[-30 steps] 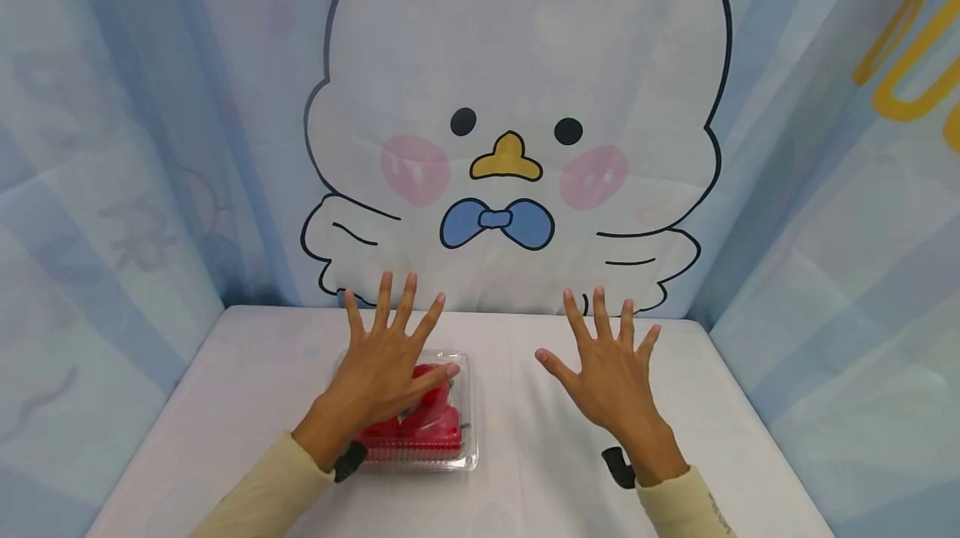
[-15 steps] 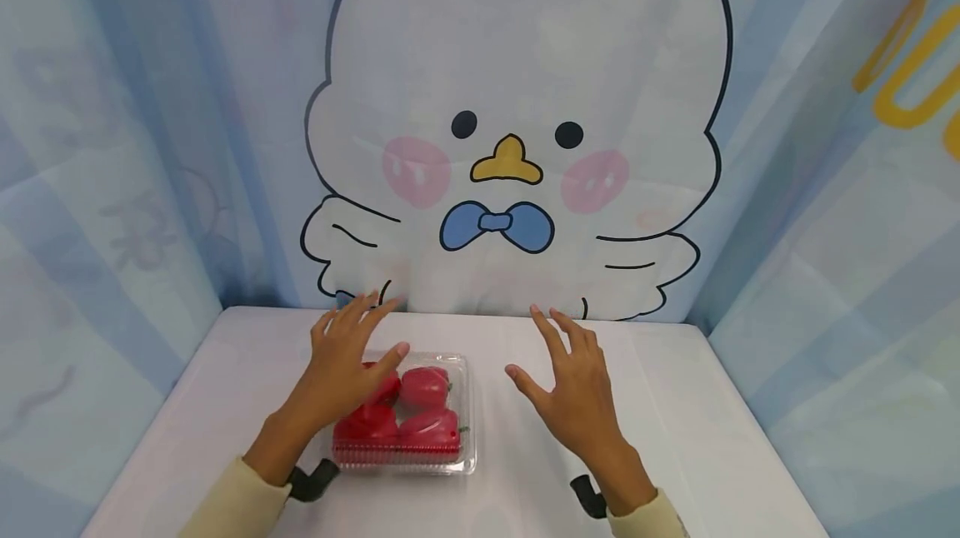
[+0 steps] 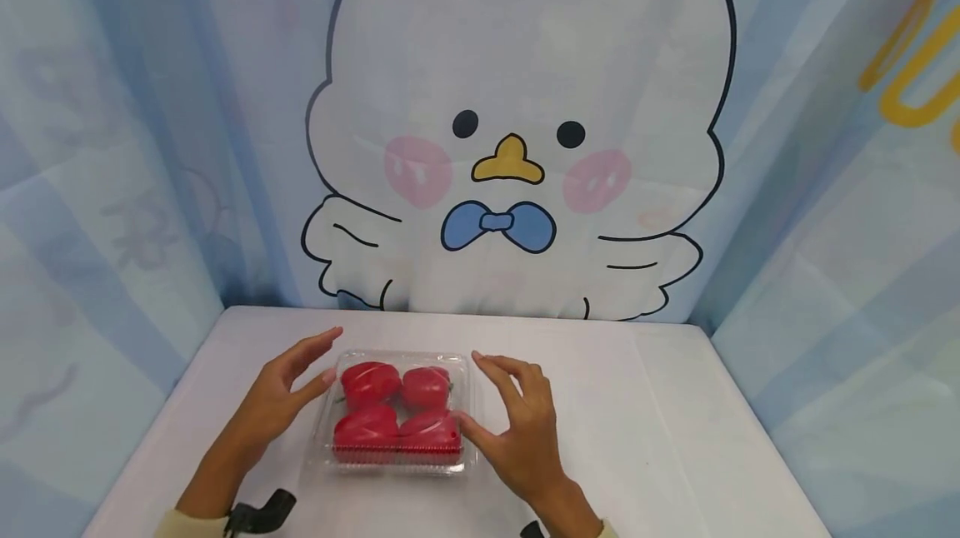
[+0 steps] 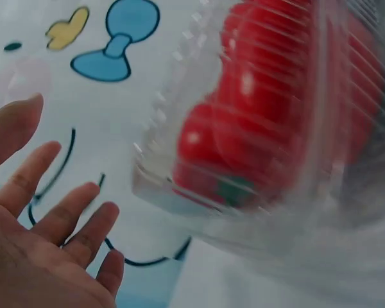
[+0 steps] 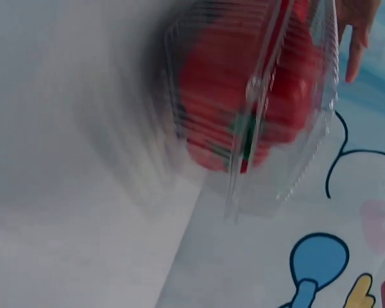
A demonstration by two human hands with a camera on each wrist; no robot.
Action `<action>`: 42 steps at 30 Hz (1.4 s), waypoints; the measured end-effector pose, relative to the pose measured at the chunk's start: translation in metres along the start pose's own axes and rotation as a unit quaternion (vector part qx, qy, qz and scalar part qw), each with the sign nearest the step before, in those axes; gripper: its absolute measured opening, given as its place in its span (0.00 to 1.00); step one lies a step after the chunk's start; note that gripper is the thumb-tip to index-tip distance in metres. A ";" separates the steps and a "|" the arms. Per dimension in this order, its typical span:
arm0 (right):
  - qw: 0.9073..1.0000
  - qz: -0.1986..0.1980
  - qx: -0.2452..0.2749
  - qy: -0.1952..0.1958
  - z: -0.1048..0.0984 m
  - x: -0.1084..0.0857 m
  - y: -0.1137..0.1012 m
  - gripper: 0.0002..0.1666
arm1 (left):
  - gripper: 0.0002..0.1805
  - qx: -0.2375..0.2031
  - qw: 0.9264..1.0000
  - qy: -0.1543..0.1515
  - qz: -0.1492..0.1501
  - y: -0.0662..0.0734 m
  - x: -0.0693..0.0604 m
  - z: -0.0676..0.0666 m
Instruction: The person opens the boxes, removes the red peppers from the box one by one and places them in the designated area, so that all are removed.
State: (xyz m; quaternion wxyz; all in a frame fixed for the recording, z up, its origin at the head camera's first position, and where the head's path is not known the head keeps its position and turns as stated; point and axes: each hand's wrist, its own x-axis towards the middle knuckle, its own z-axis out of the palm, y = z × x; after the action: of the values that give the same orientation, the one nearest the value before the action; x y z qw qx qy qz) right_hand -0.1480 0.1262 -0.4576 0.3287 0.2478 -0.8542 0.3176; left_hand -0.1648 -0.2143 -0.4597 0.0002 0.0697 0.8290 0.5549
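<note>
A clear plastic clamshell box (image 3: 397, 469) lies on the table with its lid down. Inside are several shiny red vegetables (image 3: 371, 384) with green stems, seen through the plastic; their exact kind is hard to tell. My left hand (image 3: 273, 396) hovers just beyond the box's left side, fingers extended and thumb apart. In the left wrist view a gap shows between that hand (image 4: 58, 237) and the box (image 4: 154, 176). On the other side my right hand (image 3: 525, 430) is held with fingers slightly bent and thumb spread, its tips overlapping the box's right edge in the head view. Neither hand grips anything.
A white-covered table (image 3: 637, 438) bears the box. Behind it hangs a cloth backdrop (image 3: 510, 63) with a cartoon bird, and pale blue curtains (image 3: 840, 255) enclose the sides. A black strap piece (image 3: 262, 513) sits at my left wrist.
Both hands have come down from raised, spread poses to either side of the box. The left hand moved left, uncovering the red vegetables; the right hand moved left toward the box, which stays put.
</note>
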 end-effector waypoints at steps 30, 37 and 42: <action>0.995 -0.091 -0.012 -0.047 0.083 -0.041 -0.069 0.25 | 0.39 -0.336 0.929 -0.018 -0.154 -0.077 -0.028 0.025; 0.991 -0.102 -0.078 -0.047 0.092 -0.043 -0.070 0.23 | 0.39 -0.354 0.926 -0.030 -0.128 -0.080 -0.032 0.025; 0.989 -0.104 -0.104 -0.025 0.097 -0.042 -0.071 0.19 | 0.38 -0.365 0.924 -0.041 -0.109 -0.081 -0.033 0.024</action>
State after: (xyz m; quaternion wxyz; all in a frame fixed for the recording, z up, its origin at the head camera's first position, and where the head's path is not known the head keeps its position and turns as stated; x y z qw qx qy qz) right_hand -0.1145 0.0187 -0.5172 0.3625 0.3080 -0.8600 0.1849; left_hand -0.1397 -0.2261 -0.5462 0.1204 -0.0031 0.5711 0.8120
